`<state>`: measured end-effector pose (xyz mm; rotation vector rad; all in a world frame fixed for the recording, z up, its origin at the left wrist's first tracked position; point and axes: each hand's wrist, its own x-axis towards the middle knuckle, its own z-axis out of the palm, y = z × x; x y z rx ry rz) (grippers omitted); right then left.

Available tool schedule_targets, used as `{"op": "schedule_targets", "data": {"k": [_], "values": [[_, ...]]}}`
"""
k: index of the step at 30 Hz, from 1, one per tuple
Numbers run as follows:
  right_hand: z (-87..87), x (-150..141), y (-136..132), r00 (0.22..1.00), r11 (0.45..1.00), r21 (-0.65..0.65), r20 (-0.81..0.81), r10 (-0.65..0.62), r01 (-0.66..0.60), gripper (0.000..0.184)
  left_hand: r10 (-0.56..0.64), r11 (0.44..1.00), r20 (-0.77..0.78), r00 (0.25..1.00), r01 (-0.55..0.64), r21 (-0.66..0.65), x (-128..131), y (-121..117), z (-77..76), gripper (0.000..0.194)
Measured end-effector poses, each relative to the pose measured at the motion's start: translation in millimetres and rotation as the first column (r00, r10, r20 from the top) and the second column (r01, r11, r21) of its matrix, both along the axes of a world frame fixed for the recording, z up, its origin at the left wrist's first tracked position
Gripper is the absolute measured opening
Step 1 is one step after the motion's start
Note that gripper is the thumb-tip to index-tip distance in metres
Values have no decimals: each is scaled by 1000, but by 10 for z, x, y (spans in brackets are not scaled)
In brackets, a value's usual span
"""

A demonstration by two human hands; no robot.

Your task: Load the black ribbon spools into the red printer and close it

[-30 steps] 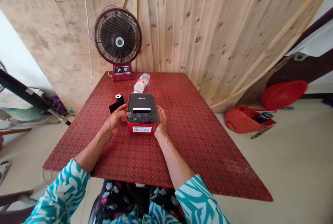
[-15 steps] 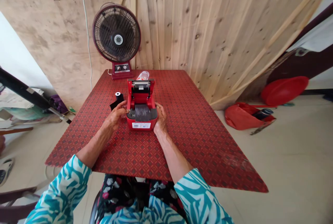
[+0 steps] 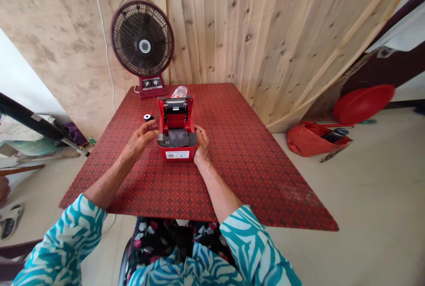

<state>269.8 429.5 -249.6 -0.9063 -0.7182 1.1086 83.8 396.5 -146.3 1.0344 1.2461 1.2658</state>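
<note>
While cupping the red-and-black, boxy plastic printer (image 3: 175, 123) immediately left of the open, curved right hand (image 3: 202, 146), holds the left hand (image 3: 139, 141) half open and empty just beside it.

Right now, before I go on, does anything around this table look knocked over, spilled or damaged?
I can see no spill or damage. The clear bottle behind the red device seems to lie on its side, not upright. On the floor, the red-orange bag slumps open, a dark cylinder tilted in it.
</note>
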Motion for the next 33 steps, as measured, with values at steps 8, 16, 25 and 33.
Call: {"op": "schedule_targets", "data": {"k": [8, 16, 25, 33], "values": [[-23, -13, 9, 1000, 1000, 27, 18, -13, 13, 39, -297, 905, -658, 692, 424, 37, 252, 609, 276, 18], [-38, -71, 58, 1000, 999, 50, -1, -18, 18, 34, -508, 810, -704, 497, 553, -195, 516, 1010, 225, 22], [-27, -54, 42, 1000, 999, 52, 20, -19, 18, 34, -502, 789, -730, 463, 591, -168, 495, 832, 365, 25], [-65, -30, 50, 1000, 999, 41, 18, -2, 1, 37, -321, 822, -786, 529, 568, 46, 469, 479, 665, 32]]}}
